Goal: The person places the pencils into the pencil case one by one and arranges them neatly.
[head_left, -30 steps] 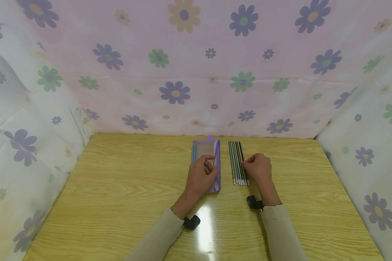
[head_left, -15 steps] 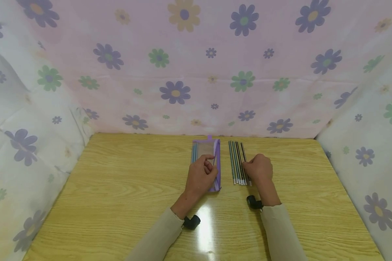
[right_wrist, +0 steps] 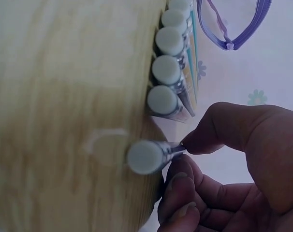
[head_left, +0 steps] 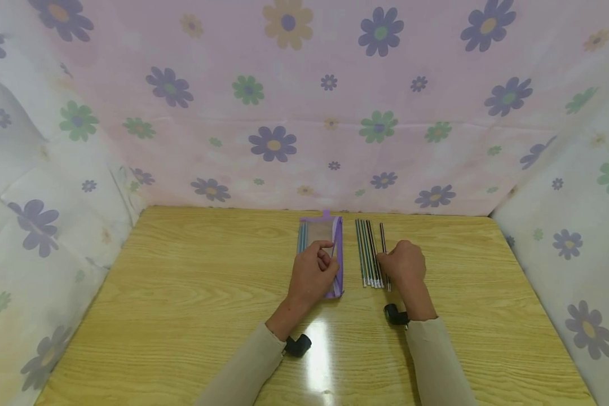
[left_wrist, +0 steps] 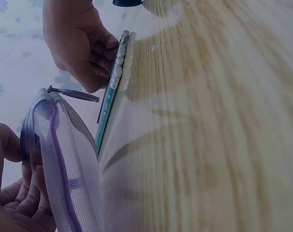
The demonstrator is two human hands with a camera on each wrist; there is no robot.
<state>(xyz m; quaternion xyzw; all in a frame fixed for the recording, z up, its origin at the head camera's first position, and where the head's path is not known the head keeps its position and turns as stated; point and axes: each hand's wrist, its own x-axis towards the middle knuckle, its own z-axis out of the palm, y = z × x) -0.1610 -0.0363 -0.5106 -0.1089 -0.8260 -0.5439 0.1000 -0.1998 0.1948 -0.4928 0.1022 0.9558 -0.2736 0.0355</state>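
My left hand (head_left: pixel 312 276) holds the open zip edge of a purple mesh pencil case (head_left: pixel 318 230). Thumb and fingers grip that edge in the left wrist view, where the case's mouth (left_wrist: pixel 52 116) gapes. A few blue pencils (head_left: pixel 301 237) show through the mesh along its left side. Right of the case, my right hand (head_left: pixel 405 265) pinches one dark pencil (head_left: pixel 383 237) between thumb and fingers. Its white eraser end (right_wrist: pixel 145 157) points at the right wrist camera. Just left of it, several striped pencils (head_left: pixel 367 254) lie side by side, erasers towards me.
Everything lies on a wood-grain table (head_left: pixel 208 282), near its back edge. A flower-print cloth (head_left: pixel 304 101) hangs behind and at both sides. Black wrist cameras (head_left: pixel 298 345) sit on both wrists, close above the tabletop.
My right hand has drawn the dark pencil slightly right, out of the row, so a gap now separates it from the others. The left hand and pencil case have stayed still.
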